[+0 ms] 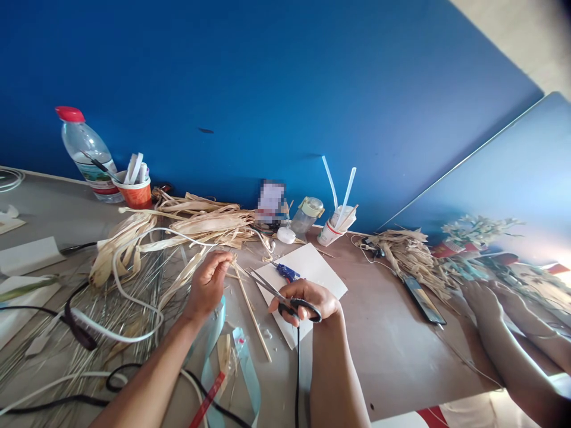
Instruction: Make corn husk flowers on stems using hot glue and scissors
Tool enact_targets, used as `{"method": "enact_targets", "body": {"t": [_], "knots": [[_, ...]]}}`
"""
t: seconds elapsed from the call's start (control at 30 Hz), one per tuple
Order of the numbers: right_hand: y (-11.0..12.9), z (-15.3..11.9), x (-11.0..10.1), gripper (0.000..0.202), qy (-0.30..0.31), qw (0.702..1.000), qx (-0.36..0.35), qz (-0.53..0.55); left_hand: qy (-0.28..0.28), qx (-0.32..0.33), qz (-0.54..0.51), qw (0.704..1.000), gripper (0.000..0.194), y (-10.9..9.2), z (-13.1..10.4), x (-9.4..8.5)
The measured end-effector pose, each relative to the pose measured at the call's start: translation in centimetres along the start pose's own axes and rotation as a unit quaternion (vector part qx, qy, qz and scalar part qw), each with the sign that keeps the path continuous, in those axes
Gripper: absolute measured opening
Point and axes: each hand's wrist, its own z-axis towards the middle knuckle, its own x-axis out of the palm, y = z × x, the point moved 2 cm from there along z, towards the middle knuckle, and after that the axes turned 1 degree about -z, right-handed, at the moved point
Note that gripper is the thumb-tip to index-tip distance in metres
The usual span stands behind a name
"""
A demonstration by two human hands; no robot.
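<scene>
My left hand [209, 282] is closed in a pinch on a small straw-coloured piece [232, 259], too small to make out exactly. A thin tan stick [253, 315] runs down from just below those fingertips; whether it is joined to the piece I cannot tell. My right hand [310, 299] has its fingers through the black handles of a pair of scissors [269, 285]. The blades are slightly apart and point toward my left hand. Behind the scissors, a blue glue gun [286, 271] lies on a white sheet [319, 267], partly hidden by my right hand.
Dried corn husks [209, 220], wires and cables crowd the left side. A bottle [87, 148], an orange cup [135, 193], a jar [307, 214] and a cup with glue sticks [332, 232] stand along the blue partition. At right are a phone [423, 300] and another person's hands [484, 300].
</scene>
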Motion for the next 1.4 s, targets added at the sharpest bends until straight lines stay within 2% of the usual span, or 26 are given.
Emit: {"method": "enact_targets", "body": {"t": [0.2, 0.67, 0.8, 0.9, 1.07, 1.23, 1.4], "knots": [[-0.1, 0.3, 0.2, 0.069, 0.020, 0.999, 0.013, -0.021, -0.010, -0.017, 0.039, 0.999, 0.020, -0.3, 0.0, -0.1], [0.2, 0.7, 0.1, 0.065, -0.008, 0.999, 0.013, -0.039, 0.000, 0.018, 0.010, 1.000, 0.014, 1.0, -0.1, -0.1], [0.3, 0.5, 0.1, 0.067, -0.009, 0.999, 0.017, -0.046, -0.004, -0.008, 0.013, 1.000, 0.016, 0.9, 0.0, -0.1], [0.4, 0.3, 0.0, 0.066, -0.021, 0.998, 0.018, -0.049, -0.033, -0.066, 0.005, 0.997, 0.019, 0.6, 0.1, -0.2], [0.3, 0.9, -0.1, 0.056, -0.101, 0.990, 0.055, -0.078, -0.069, -0.115, -0.081, 0.988, 0.023, 0.6, 0.4, -0.3], [0.1, 2.2, 0.2, 0.031, -0.207, 0.958, 0.113, -0.162, -0.053, -0.136, -0.101, 0.984, 0.023, 0.3, 0.5, 0.1], [0.1, 3.3, 0.4, 0.030, -0.324, 0.932, 0.106, -0.121, -0.025, -0.154, -0.094, 0.983, 0.026, 0.1, 0.2, 0.4]]}}
